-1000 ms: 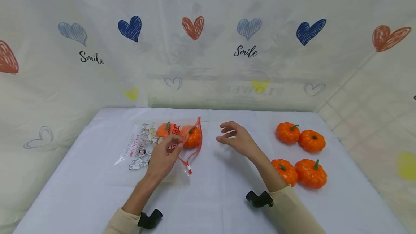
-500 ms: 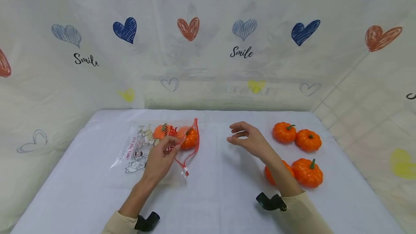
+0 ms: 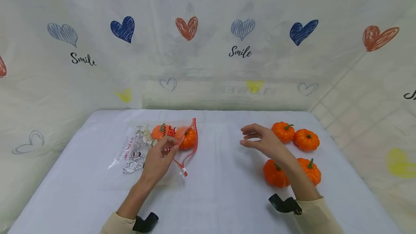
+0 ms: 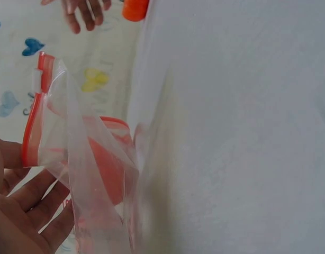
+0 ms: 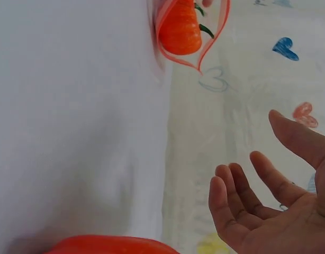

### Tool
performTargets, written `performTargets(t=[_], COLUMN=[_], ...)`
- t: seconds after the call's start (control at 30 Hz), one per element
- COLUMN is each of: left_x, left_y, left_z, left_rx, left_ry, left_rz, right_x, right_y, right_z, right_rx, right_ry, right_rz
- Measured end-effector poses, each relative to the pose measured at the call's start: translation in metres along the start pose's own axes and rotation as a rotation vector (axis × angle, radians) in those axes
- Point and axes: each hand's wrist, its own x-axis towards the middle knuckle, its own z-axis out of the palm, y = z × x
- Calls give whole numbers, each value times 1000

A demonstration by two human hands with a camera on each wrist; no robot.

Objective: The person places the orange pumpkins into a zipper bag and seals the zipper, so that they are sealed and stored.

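My left hand (image 3: 159, 158) pinches the upper lip of a clear slider zip bag (image 3: 138, 151) with red edging and printed cartoon figures. The bag's mouth gapes toward the right. Inside it, near the mouth, lie two small orange pumpkins (image 3: 189, 141). In the left wrist view the thumb and fingers (image 4: 38, 190) grip the red zip strip. My right hand (image 3: 264, 142) holds nothing; its fingers are loosely bent, above the table just left of the loose pumpkins. One of these, a front pumpkin (image 3: 274, 174), sits below that hand, and its orange top (image 5: 109, 246) shows in the right wrist view.
Two pumpkins (image 3: 306, 140) stand together at the back right of the white table (image 3: 214, 190). Another pumpkin (image 3: 312, 170) at the front right is partly covered by my right forearm. A hanging cloth (image 3: 208, 64) with printed hearts encloses the table's back and sides.
My right hand has moved to the right, away from the bag and toward the loose pumpkins. The left hand keeps its hold on the bag. The head view has shifted slightly.
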Motion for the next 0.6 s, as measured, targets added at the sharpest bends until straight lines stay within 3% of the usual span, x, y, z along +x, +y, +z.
performTargets(t=[0.6], left_x=[0], left_y=[0], left_z=[-1], left_rx=[-24], left_ry=[-4], left_rz=[-1], right_x=[-20], right_y=[24], right_z=[-25], right_rx=[39], right_ry=[-76], right_rz=[-5])
